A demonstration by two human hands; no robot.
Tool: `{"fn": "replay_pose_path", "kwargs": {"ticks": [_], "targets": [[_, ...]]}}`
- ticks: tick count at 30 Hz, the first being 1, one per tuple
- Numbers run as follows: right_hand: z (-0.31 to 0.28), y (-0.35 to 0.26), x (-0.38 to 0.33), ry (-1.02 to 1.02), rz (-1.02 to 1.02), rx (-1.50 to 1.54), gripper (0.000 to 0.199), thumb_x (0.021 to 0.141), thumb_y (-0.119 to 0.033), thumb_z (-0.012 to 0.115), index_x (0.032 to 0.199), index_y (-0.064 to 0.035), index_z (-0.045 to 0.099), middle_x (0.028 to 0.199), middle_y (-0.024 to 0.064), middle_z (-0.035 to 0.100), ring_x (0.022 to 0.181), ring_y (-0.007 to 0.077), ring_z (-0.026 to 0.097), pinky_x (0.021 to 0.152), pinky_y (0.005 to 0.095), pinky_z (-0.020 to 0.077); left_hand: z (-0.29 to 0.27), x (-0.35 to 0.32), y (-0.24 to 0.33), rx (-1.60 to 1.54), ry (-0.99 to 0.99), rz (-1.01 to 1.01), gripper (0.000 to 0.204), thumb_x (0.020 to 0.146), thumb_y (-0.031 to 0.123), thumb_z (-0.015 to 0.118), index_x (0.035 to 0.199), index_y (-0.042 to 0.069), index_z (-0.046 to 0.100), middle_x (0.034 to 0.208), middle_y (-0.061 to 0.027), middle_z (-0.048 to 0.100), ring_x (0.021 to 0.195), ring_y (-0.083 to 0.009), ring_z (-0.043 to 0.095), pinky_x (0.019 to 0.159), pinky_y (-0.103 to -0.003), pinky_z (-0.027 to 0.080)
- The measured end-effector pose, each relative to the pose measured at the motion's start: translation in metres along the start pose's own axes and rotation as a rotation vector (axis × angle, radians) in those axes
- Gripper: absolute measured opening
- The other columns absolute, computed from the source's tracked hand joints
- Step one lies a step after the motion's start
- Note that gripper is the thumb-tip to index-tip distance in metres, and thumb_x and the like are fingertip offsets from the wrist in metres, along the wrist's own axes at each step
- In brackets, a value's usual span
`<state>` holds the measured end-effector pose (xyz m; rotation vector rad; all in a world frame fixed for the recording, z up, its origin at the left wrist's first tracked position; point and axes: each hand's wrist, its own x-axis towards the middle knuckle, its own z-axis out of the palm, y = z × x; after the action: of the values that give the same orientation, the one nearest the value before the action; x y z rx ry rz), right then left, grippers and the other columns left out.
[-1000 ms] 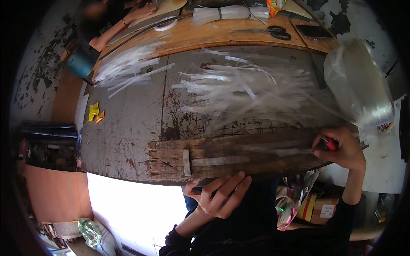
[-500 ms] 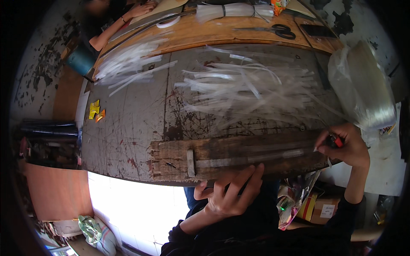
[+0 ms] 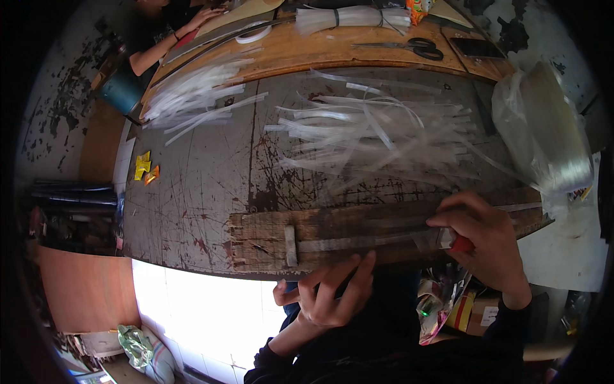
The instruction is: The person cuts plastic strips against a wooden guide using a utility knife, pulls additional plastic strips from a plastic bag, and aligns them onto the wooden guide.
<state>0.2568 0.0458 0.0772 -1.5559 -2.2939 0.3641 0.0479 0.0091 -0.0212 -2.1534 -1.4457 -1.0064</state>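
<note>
The right hand [image 3: 483, 243] clenches a red-handled tool [image 3: 462, 243] at the board's right end; the left hand [image 3: 332, 294] (fingers loosely spread) grasps nothing. One clear plastic strip [image 3: 364, 242] lies on the single wooden board [image 3: 268, 238], long axis left-right.

the tabletop [image 3: 211, 185] is dark grey, scratched and blotched with reddish-brown stains. the wooden board [image 3: 332, 233] at its near edge is weathered brown with paler worn patches. the plastic strips [image 3: 377, 137] are clear to milky white. the right hand [image 3: 483, 246] closes on a tool with a red handle [image 3: 462, 243]. the scissors [image 3: 416, 47] are black on an orange-brown plank [image 3: 320, 51]. yellow and orange scraps [image 3: 144, 168] lie at the left edge. the bucket [image 3: 120, 95] is teal.
</note>
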Motion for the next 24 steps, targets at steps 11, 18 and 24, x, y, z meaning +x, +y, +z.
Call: {"fn": "replay_pose_path", "kwargs": {"ticks": [11, 18, 24], "targets": [[0.012, -0.008, 0.009, -0.110, 0.005, 0.136, 0.033, 0.058, 0.001, 0.071, 0.087, -0.0045, 0.056, 0.089, 0.0070, 0.055, 0.076, 0.0257, 0.061, 0.061, 0.0332, 0.0497, 0.001, -0.003, -0.002, -0.021, 0.014, -0.031, 0.022, 0.072, 0.028, 0.060, 0.090, 0.024, 0.070, 0.088, 0.0112, 0.059, 0.075, -0.0095, 0.045, 0.093, -0.042, 0.018], [0.014, -0.012, 0.015, -0.134, -0.003, 0.136, 0.035, 0.059, -0.001, 0.071, 0.090, -0.0040, 0.054, 0.089, 0.0078, 0.055, 0.080, 0.0267, 0.060, 0.065, 0.0342, 0.0496, 0.004, -0.006, -0.002, -0.034, 0.016, -0.054, 0.021, 0.073, 0.029, 0.059, 0.090, 0.024, 0.070, 0.088, 0.0104, 0.058, 0.076, -0.0094, 0.046, 0.097, -0.047, 0.012], [0.015, -0.012, 0.014, -0.136, -0.005, 0.110, 0.035, 0.062, -0.003, 0.071, 0.091, -0.0036, 0.053, 0.090, 0.0087, 0.054, 0.080, 0.0278, 0.059, 0.064, 0.0353, 0.0483, 0.002, -0.003, -0.001, -0.046, 0.005, -0.044, 0.021, 0.073, 0.029, 0.059, 0.090, 0.023, 0.070, 0.088, 0.0098, 0.058, 0.076, -0.0094, 0.047, 0.098, -0.047, 0.012]]}}
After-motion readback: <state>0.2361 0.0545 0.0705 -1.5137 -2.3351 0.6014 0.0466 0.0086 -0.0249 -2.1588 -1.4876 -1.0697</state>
